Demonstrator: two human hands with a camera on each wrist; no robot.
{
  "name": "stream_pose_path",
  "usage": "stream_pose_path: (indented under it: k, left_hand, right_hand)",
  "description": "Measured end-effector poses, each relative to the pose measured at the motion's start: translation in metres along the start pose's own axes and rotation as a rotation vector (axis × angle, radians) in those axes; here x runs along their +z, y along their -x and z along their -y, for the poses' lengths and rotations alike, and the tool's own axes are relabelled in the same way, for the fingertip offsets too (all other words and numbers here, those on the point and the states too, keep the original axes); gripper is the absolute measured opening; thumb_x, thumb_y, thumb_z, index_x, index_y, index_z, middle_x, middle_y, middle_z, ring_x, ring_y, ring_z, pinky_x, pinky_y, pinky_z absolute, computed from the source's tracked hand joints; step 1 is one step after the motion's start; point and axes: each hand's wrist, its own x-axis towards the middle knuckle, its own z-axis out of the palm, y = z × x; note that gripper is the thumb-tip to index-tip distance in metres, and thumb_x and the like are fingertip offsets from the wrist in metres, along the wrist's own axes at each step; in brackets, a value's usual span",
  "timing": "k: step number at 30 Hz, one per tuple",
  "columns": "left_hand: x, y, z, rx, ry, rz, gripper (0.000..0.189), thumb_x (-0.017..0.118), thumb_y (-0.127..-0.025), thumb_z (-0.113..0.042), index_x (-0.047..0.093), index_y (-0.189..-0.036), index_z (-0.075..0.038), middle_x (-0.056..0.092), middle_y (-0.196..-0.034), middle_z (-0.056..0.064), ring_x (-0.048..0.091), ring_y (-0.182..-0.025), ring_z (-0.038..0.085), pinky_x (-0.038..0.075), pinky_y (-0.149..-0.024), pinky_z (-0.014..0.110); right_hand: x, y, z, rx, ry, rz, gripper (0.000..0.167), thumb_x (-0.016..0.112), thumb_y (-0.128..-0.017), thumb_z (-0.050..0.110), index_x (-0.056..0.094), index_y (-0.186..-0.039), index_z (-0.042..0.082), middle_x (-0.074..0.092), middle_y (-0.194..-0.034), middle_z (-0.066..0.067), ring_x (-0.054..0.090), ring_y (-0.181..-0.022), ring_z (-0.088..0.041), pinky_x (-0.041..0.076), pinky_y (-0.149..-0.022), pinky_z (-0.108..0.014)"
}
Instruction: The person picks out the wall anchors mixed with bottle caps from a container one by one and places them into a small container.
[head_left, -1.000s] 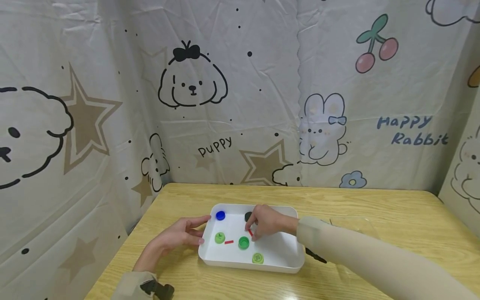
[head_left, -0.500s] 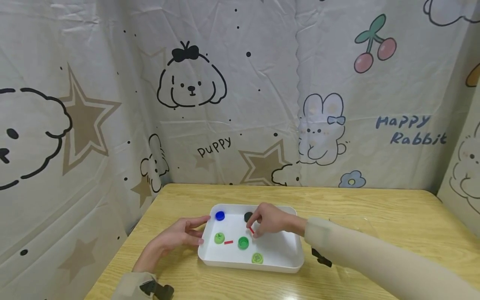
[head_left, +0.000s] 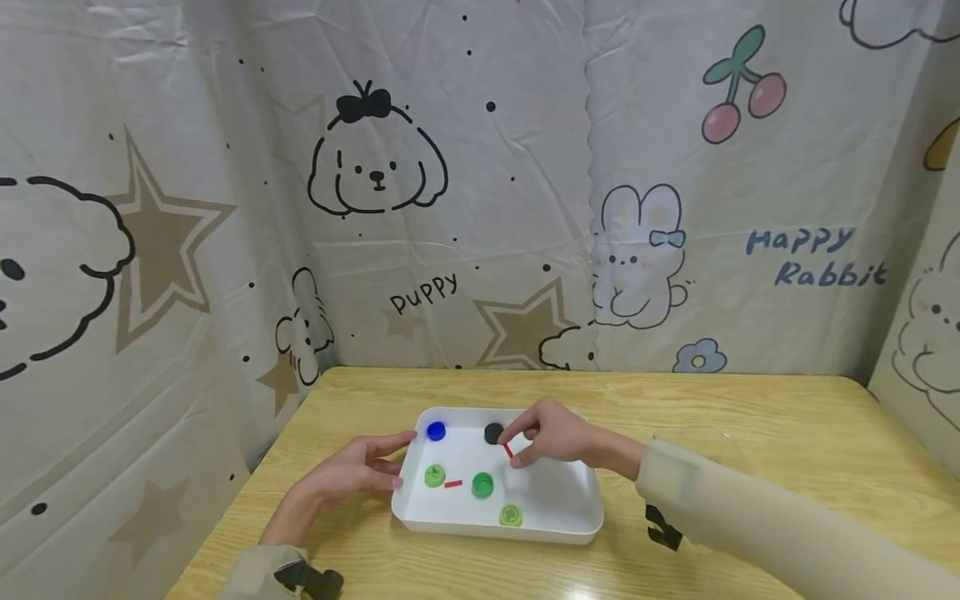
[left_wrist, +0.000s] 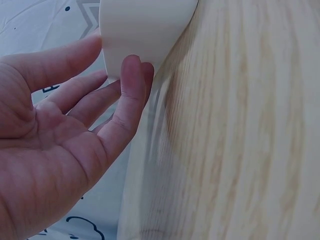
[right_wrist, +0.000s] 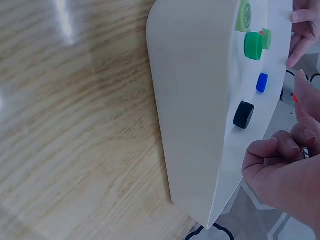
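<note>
My right hand pinches a small red strip between thumb and index finger, above the white tray. The strip's tip shows as red between the fingers in the right wrist view. Spread along the tray's left end, my left hand touches its wall with the fingertips, fingers relaxed. Inside the tray lie a blue cap, a black cap beside the right fingertips, a green cap and two light green caps. Another red strip rests between the left light green cap and the green one.
The tray stands on a wood-grain table. A clear plastic object lies on the table at the right, partly behind the right sleeve. A printed cloth hangs around the table's back and left.
My right hand has lifted and moved slightly to the right and back with the red strip pinched, uncovering more of the black cap. The left hand keeps its place at the tray.
</note>
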Motion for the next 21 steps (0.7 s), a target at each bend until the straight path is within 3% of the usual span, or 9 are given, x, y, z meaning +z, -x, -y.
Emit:
stream_pose_path:
  k: [2,5,7,8,12,17,21]
  left_hand:
    - [0.001,0.0,-0.001,0.006,0.006,0.008,0.079,0.076,-0.092,0.002,0.037,-0.16,0.003,0.032,-0.165,0.028,0.049,-0.139,0.05,0.053,-0.105,0.048]
    - [0.001,0.001,-0.002,0.014,0.021,0.016,0.08,0.076,-0.091,0.003,0.036,-0.16,0.005,0.03,-0.165,0.029,0.048,-0.139,0.051,0.054,-0.104,0.047]
    - [0.001,0.002,-0.002,0.022,0.025,0.025,0.08,0.075,-0.091,0.004,0.035,-0.16,0.006,0.029,-0.165,0.029,0.047,-0.139,0.052,0.054,-0.103,0.047]
    - [0.0,0.002,-0.001,0.027,0.025,0.028,0.08,0.075,-0.091,0.004,0.035,-0.16,0.006,0.029,-0.165,0.03,0.047,-0.14,0.052,0.054,-0.103,0.046]
    - [-0.001,0.001,0.0,0.039,0.029,0.04,0.079,0.073,-0.091,0.006,0.034,-0.16,0.007,0.028,-0.165,0.031,0.045,-0.14,0.053,0.054,-0.103,0.045]
    - [0.0,0.001,-0.001,0.034,0.04,0.04,0.08,0.074,-0.091,0.007,0.034,-0.16,0.007,0.028,-0.165,0.031,0.046,-0.14,0.052,0.055,-0.102,0.045]
    - [0.001,0.001,-0.002,0.029,0.038,0.033,0.08,0.074,-0.09,0.006,0.035,-0.16,0.006,0.029,-0.165,0.03,0.048,-0.139,0.051,0.055,-0.102,0.045]
  right_hand:
    - [-0.003,0.004,0.0,0.007,-0.012,-0.018,0.031,0.089,-0.081,0.003,0.084,-0.111,0.008,0.051,-0.082,0.005,0.041,-0.081,-0.017,0.035,-0.071,-0.031]
    - [-0.006,0.009,0.001,0.022,-0.022,-0.033,0.031,0.089,-0.082,0.005,0.083,-0.112,0.008,0.048,-0.08,0.005,0.04,-0.082,-0.018,0.035,-0.073,-0.032]
    - [-0.008,0.014,0.002,0.028,-0.026,-0.044,0.031,0.089,-0.082,0.005,0.084,-0.112,0.009,0.058,-0.085,0.007,0.052,-0.092,-0.019,0.044,-0.081,-0.034]
    - [-0.009,0.016,0.002,0.032,-0.029,-0.049,0.031,0.089,-0.082,0.006,0.084,-0.112,0.01,0.064,-0.088,0.005,0.057,-0.099,-0.022,0.047,-0.087,-0.037]
    - [-0.015,0.025,0.001,0.037,-0.033,-0.067,0.03,0.09,-0.081,0.007,0.084,-0.11,0.011,0.063,-0.088,0.001,0.057,-0.104,-0.024,0.047,-0.088,-0.039]
    - [-0.022,0.034,0.0,0.045,-0.039,-0.087,0.029,0.09,-0.081,0.008,0.084,-0.11,0.009,0.037,-0.074,0.002,0.043,-0.085,-0.02,0.036,-0.073,-0.035]
    - [-0.026,0.043,0.003,0.051,-0.058,-0.099,0.029,0.09,-0.081,0.009,0.084,-0.109,0.011,0.028,-0.07,0.003,0.037,-0.077,-0.019,0.033,-0.07,-0.034]
